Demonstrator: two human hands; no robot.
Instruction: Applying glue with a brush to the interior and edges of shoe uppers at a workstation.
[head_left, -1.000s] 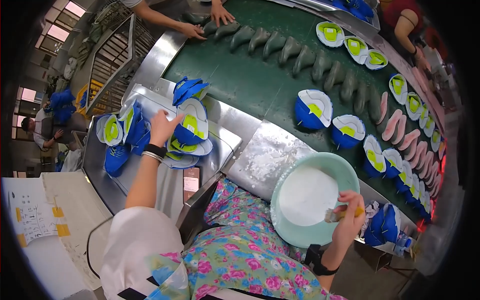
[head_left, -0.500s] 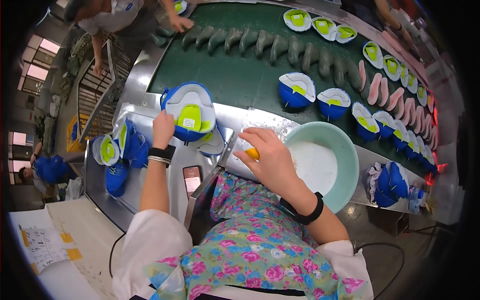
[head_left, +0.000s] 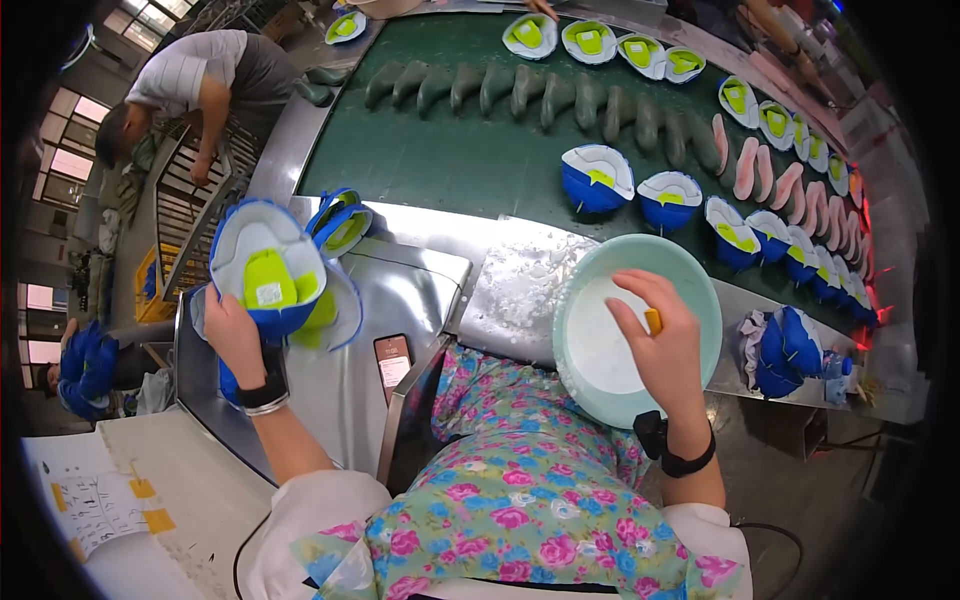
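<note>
Shoe upper my left hand holds sole-up for coating; right hand fingers pinch yellow brush over glue bowl.

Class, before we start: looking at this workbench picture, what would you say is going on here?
A person at a metal bench holds a blue shoe upper with a yellow-green insole up in the left hand. The right hand grips a small yellow-handled tool over a pale green basin of white paste. Beyond the bench, a green conveyor carries more blue uppers and grey lasts.
</note>
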